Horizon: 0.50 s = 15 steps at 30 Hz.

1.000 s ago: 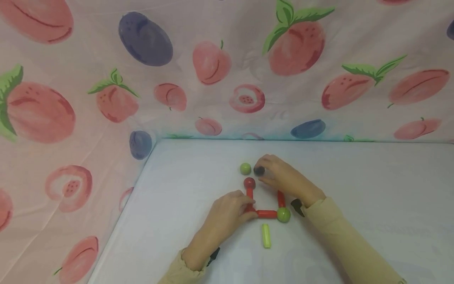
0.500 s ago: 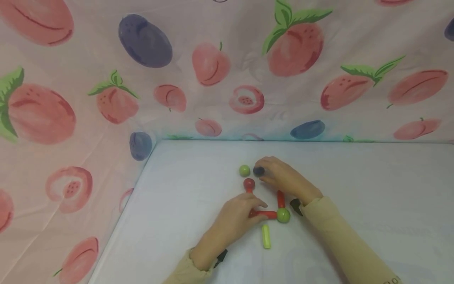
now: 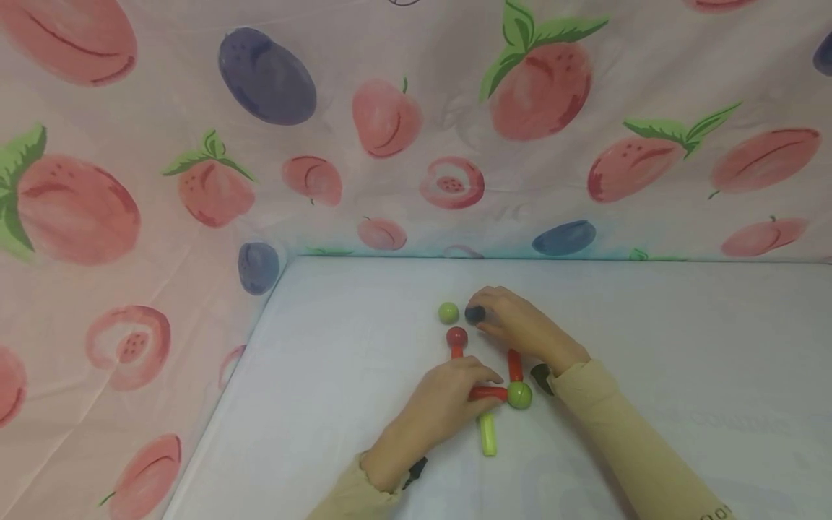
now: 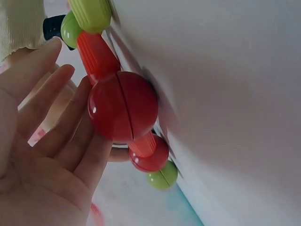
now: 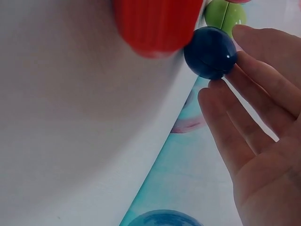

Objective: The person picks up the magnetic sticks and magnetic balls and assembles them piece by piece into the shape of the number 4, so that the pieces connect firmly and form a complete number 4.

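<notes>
Red rods and balls form an open-sided frame on the table. My left hand point(image 3: 448, 401) reaches over its near corner, thumb and forefinger on either side of the near red rod point(image 3: 487, 393), close to the green ball point(image 3: 519, 395). In the left wrist view its fingers are spread beside a red ball point(image 4: 123, 107), which the hand hides in the head view. At the back, my right hand point(image 3: 520, 325) holds a dark blue ball point(image 5: 210, 52) between thumb and fingers. Another red rod point(image 3: 515, 365) runs back from the green ball towards the right hand.
A second red ball point(image 3: 457, 337) tops the left side of the frame, with a loose green ball point(image 3: 448, 313) behind it. A yellow-green rod point(image 3: 488, 435) lies nearer me, partly behind the left hand. Fruit-printed cloth point(image 3: 416, 180) hangs behind the white table point(image 3: 682, 347).
My left hand has slid right from the near-left corner along the near red rod, now covering the top of the yellow-green rod. The right hand stays almost still at the blue ball.
</notes>
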Available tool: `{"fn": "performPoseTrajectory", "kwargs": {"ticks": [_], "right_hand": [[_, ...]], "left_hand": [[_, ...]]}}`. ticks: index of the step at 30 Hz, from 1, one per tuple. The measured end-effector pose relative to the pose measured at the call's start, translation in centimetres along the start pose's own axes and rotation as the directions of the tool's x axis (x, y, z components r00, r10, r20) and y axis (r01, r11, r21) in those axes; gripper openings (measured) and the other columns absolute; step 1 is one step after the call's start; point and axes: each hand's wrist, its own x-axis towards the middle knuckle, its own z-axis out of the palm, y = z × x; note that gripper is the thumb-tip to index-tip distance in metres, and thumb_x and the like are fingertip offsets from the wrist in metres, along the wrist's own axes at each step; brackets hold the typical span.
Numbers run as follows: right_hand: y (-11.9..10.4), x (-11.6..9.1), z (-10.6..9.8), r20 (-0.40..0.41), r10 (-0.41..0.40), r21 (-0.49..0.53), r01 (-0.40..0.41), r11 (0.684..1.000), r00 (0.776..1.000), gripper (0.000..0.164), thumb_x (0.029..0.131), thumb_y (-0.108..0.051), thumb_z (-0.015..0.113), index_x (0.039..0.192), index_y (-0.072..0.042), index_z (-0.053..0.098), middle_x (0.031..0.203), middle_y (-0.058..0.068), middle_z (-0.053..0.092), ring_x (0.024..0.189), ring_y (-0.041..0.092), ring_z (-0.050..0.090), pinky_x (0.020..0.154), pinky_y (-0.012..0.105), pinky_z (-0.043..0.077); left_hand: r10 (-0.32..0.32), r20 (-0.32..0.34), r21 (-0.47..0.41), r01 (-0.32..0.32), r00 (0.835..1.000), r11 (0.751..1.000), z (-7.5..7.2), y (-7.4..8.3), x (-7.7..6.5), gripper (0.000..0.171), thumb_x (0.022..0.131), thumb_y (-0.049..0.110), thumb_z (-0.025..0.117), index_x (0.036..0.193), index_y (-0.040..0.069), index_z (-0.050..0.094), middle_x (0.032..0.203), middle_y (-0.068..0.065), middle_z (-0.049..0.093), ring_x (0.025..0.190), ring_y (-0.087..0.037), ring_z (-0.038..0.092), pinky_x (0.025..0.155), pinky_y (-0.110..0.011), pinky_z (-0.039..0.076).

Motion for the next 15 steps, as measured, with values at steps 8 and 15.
{"fn": "performPoseTrajectory", "kwargs": {"ticks": [8, 15], "right_hand": [[0.15, -0.07, 0.06, 0.009, 0.035, 0.007, -0.035, 0.999, 0.999, 0.032, 0.086, -0.005, 0.075, 0.118, -0.005, 0.066, 0.114, 0.006, 0.066, 0.114, 0.025, 0.060, 0.104, 0.044, 0.048], [0.50, -0.34, 0.16, 0.009, 0.059, 0.024, -0.059, 0.998, 0.998, 0.031, 0.087, -0.005, 0.074, 0.117, -0.005, 0.066, 0.114, 0.007, 0.066, 0.111, 0.026, 0.063, 0.101, 0.044, 0.050]], "left_hand": [[0.005, 0.041, -0.038, -0.004, 0.999, 0.999, 0.46, 0.36, 0.54, 0.026, 0.087, 0.032, 0.077, 0.110, 0.021, 0.075, 0.095, 0.011, 0.069, 0.082, 0.001, 0.056, 0.076, -0.012, 0.047], [0.009, 0.060, -0.050, -0.006, 0.998, 0.999, 0.69, 0.50, 0.92, 0.028, 0.087, 0.033, 0.076, 0.113, 0.021, 0.074, 0.098, 0.012, 0.071, 0.085, 0.003, 0.058, 0.079, -0.012, 0.048]]}}
